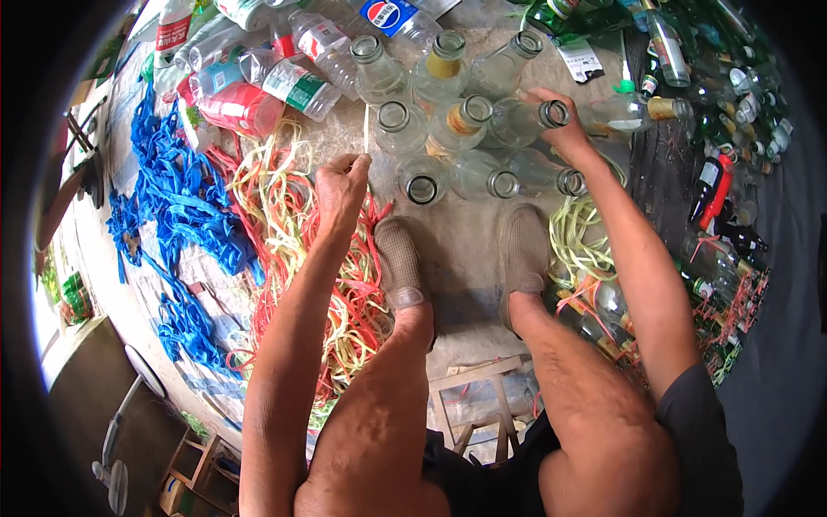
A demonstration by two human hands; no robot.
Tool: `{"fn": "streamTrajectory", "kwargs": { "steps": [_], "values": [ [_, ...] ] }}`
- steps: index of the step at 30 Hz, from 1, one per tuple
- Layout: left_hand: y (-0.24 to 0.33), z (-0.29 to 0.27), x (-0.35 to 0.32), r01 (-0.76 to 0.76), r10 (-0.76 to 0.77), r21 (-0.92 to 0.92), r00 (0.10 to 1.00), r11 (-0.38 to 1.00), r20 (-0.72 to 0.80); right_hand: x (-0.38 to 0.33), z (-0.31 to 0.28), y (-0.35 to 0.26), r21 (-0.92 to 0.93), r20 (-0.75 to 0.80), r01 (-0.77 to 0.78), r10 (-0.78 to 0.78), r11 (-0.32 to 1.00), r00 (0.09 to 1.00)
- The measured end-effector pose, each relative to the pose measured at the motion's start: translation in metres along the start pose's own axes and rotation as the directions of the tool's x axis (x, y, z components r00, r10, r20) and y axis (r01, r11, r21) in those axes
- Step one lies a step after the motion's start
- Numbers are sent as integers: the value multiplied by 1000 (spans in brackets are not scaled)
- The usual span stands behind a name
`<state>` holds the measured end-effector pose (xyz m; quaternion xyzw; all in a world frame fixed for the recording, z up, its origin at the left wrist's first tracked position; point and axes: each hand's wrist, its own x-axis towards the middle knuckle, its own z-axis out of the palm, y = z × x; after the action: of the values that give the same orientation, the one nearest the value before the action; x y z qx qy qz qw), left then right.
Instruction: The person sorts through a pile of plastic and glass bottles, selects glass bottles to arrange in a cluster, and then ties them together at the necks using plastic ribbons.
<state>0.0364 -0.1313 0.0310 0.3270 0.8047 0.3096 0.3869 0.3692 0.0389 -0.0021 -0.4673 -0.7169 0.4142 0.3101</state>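
Several clear glass bottles (448, 125) stand packed together in rows on the floor ahead of my feet, their open mouths toward me. My left hand (342, 183) is closed in a pinch just left of the cluster. A thin pale strip (367, 129) runs up from its fingers along the bottles' left side. On the cluster's right side, my right hand (562, 131) curls around the neck of a clear bottle (515, 121). Part of its fingers is hidden behind the glass.
Left lie tangled red and yellow plastic straps (289, 250) and blue strips (185, 194). Crushed plastic bottles (297, 82) pile up far left. Green glass bottles (745, 112) heap at right, near a coil of pale straps (577, 237). A wooden stool frame (482, 375) stands between my legs.
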Motion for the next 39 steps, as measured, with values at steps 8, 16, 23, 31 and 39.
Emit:
{"fn": "streamTrajectory", "kwargs": {
  "steps": [8,16,23,31,39],
  "values": [
    [-6,8,-18,3,4,-119,998,993,59,-63,-8,-11,-58,-114,-187,180,981,977],
    [-7,14,-48,125,-94,-183,981,975,168,-87,-8,-18,-72,-77,-122,116,990,990],
    [-14,20,-71,253,-191,-250,950,935,249,-99,-12,-16,-188,42,-154,165,970,985],
    [2,33,-90,454,-298,-337,856,825,423,-121,-5,-6,-367,134,-227,292,902,947],
    [7,19,-86,521,-298,-301,778,799,554,-127,7,-29,-334,270,-256,352,907,896]
  ]
}}
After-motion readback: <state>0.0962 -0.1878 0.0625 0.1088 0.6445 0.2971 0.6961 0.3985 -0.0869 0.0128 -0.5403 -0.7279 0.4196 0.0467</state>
